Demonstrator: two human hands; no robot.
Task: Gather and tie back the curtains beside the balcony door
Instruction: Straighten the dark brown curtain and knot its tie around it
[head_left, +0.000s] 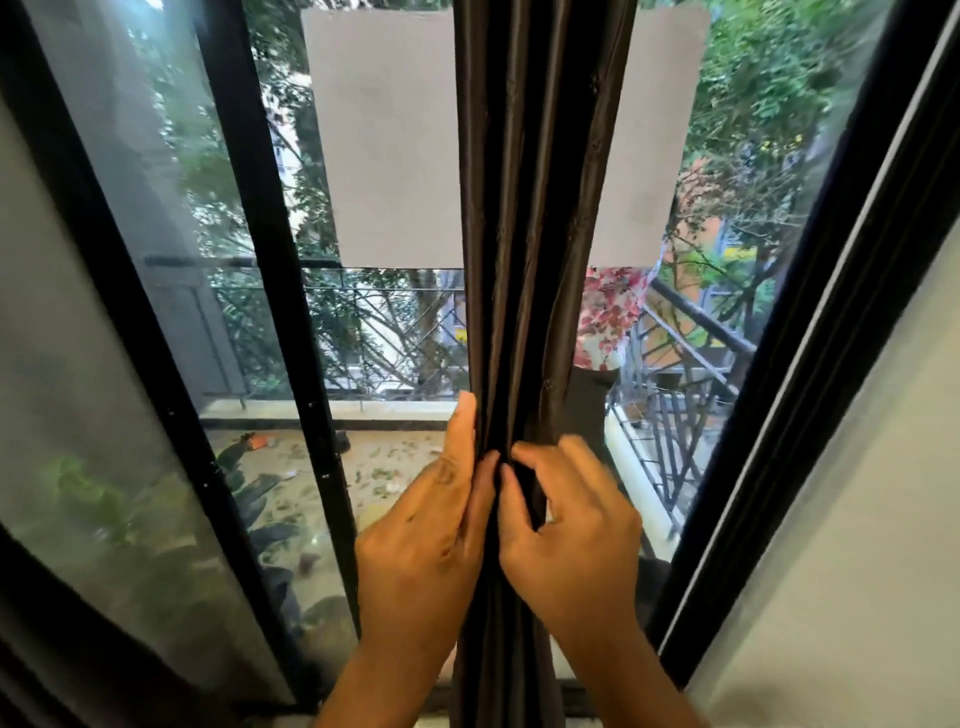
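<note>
A dark brown curtain (535, 218) hangs gathered into a narrow bunch of folds down the middle of the glass balcony door (384, 338). My left hand (431, 525) lies against the bunch's left side, fingers straight and pointing up, its thumb tucked into a fold. My right hand (571, 525) grips the folds from the right, fingers curled around the fabric. Both hands meet at the same height on the curtain. No tie-back is visible.
Black door frames stand at left (270, 291) and right (810, 332). A white wall (857, 571) is at the right. Outside lie a balcony floor with leaves (395, 467), a metal railing (675, 415) and trees. A sheer panel (78, 415) covers the far left.
</note>
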